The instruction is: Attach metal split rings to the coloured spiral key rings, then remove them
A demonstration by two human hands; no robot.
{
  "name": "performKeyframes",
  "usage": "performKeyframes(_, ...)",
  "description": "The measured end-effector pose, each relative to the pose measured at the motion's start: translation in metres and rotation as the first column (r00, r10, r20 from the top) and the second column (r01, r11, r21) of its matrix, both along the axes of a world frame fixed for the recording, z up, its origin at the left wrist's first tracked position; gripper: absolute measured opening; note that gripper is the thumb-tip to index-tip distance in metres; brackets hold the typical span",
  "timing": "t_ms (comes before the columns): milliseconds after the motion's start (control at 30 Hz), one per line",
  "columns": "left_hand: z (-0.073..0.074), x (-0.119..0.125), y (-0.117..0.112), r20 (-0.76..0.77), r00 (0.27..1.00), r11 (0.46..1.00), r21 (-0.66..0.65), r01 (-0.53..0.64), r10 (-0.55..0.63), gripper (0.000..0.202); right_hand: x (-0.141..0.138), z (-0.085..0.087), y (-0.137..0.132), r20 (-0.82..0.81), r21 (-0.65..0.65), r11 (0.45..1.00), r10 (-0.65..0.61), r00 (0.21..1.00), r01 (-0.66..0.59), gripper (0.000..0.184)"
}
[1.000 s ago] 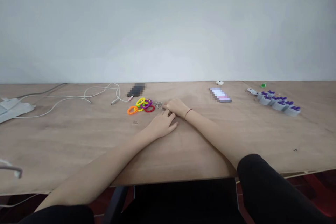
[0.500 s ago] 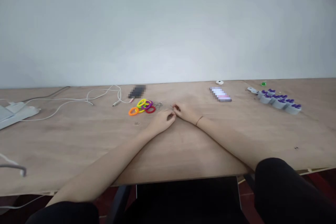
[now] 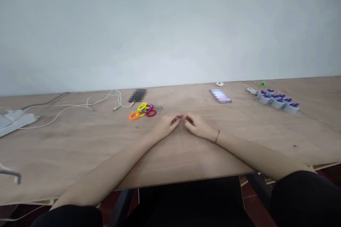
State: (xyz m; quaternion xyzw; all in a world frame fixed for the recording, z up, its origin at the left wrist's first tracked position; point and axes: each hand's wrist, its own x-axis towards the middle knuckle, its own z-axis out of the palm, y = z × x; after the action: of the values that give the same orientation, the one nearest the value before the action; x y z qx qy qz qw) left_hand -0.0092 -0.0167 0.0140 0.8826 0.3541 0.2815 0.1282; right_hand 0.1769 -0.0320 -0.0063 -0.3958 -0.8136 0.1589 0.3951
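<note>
Hands have closed toward each other, away from the coiled rings. Left hand (image 3: 167,126) and right hand (image 3: 199,127) are clenched fingertip to fingertip, apparently pinching a tiny glinting item (image 3: 183,117), too small to identify. Left of them, on the pale plywood tabletop (image 3: 186,159), lie silver metal links (image 3: 158,108) and multicoloured coiled plastic rings (image 3: 142,111). Further right, beyond the right hand, stand grey cups with purple tops (image 3: 278,101).

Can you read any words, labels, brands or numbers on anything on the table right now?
No text can be read.
The dark object and the pale oblong object are pixelated, so any markings are hidden.
The purple-topped cups are too small to show any lettering.
</note>
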Motion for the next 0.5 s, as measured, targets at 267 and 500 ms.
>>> performKeyframes(267,0.0017,-0.0013,0.0012,0.027,0.995,0.993,-0.072,-0.098,0.100,0.024,-0.0082,0.0009,0.0015,0.014,0.010,0.999,0.042,0.999,-0.043,0.015)
performKeyframes(500,-0.0014,0.0006,0.0011,0.109,0.985,0.974,-0.195,-0.113,0.136,0.025,-0.0073,0.0052,-0.0008,0.035,0.011,0.999,0.031,0.999,-0.031,0.014)
